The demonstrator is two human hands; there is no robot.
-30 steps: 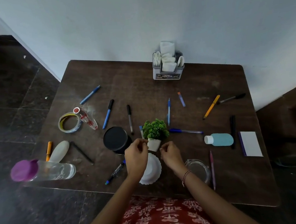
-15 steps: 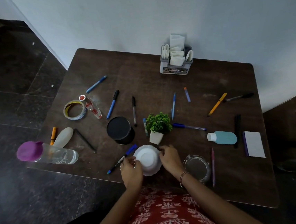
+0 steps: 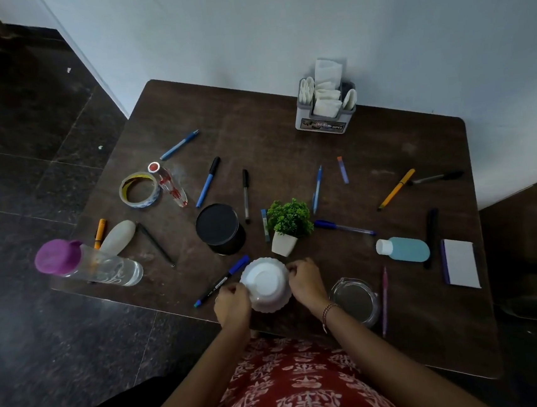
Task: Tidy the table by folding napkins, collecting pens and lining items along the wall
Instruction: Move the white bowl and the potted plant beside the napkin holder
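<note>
Left hand [image 3: 232,305]: fingers curled round the left side of the white bowl [image 3: 265,282], gripping it. Right hand [image 3: 306,283]: fingers curled round the right side of the same bowl, gripping likewise. Bowl base-up, close to the front edge of the table [image 3: 288,145], left of centre. Resting or lifted: cannot tell.

Just behind the bowl: potted plant [image 3: 290,222], upright. Left of the plant: black round container [image 3: 219,227]. At the bowl's left rim: blue-capped marker [image 3: 222,280], lying diagonally toward the front edge.

At the far edge, against the wall: napkin holder [image 3: 321,122], upright, packed with white napkins [image 3: 327,99].

Scattered loose across the middle of the table, all lying flat and apart from one another:
- light-blue pen [image 3: 179,144], toward the far-left corner
- black-capped blue pen [image 3: 207,183]
- black pen [image 3: 246,194]
- slim blue pen [image 3: 317,188]
- dark-blue pen [image 3: 345,227], just right of the plant
- orange pen [image 3: 397,188], toward the right edge

Near the left edge: tape roll [image 3: 139,190], flat. At the front-left corner: clear bottle [image 3: 89,263] with purple cap.

Near the right edge: white notepad [image 3: 460,263], with teal bottle [image 3: 406,249] on its side to its left. Near the front edge, right of the right hand: clear glass vessel [image 3: 355,300], pink pen [image 3: 384,300] just beside it.
</note>
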